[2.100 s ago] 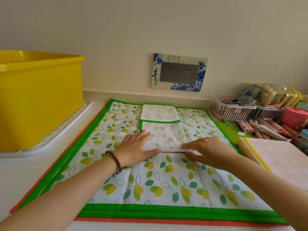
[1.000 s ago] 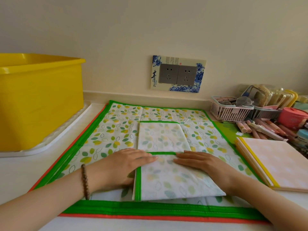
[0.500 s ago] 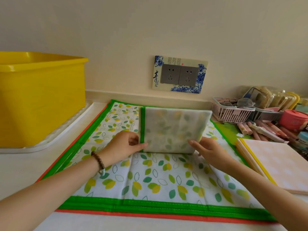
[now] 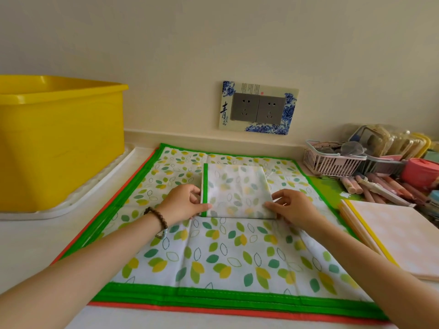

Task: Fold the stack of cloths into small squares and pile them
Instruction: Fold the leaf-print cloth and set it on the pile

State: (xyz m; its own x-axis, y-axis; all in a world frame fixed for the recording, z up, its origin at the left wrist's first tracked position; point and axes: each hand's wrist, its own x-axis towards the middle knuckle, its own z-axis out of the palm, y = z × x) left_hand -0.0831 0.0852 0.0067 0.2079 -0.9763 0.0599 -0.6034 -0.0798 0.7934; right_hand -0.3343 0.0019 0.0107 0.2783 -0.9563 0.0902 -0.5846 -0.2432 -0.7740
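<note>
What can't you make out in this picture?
Head view only.
1. Inside of the big yellow plastic tub: hidden by its own wall.
2. Contents of the pink plastic basket: too small, blurred.
3. Layers in the folded leaf-print cloth square: left hand and right hand cover its near corners.

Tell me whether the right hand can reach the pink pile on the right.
Probably yes: the pink pile lies just right of the right hand, nothing between, though that hand holds the folded cloth.

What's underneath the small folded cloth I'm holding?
The spread leaf-print cloth, topping a stack whose green and orange edges show. The patch directly beneath the folded cloth is covered.
</note>
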